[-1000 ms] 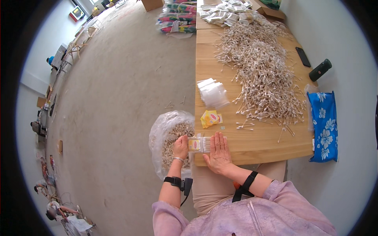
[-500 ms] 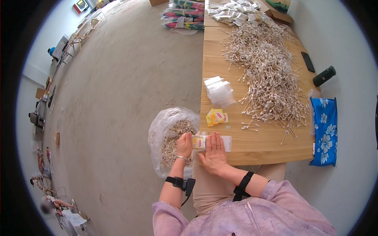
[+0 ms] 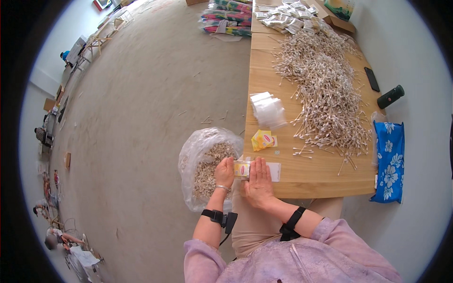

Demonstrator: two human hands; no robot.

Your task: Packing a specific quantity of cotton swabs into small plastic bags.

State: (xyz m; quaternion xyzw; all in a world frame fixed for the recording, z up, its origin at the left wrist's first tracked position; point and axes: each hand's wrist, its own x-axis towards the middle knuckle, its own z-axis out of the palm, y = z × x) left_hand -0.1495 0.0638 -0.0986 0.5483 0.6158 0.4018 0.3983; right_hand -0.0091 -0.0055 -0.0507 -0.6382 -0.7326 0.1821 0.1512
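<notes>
At the table's near left edge lies a small clear packet of cotton swabs with a yellow card inside. My left hand is closed on its left end. My right hand lies flat, fingers stretched side by side, pressing over the packet's other end. From under those fingers a whitish strip sticks out to the right; what it belongs to is partly hidden. Just beyond my hands are several yellow cards and a stack of clear plastic bags.
A large heap of loose cotton swabs covers the table; filled packets lie behind it. Along the wall are a phone, a dark green bottle and a blue flowered pack. A plastic sack of swabs stands left.
The whole view has shifted slightly. My left hand stays closed on the packet, and my right hand stays flat over its end; neither has plainly moved.
</notes>
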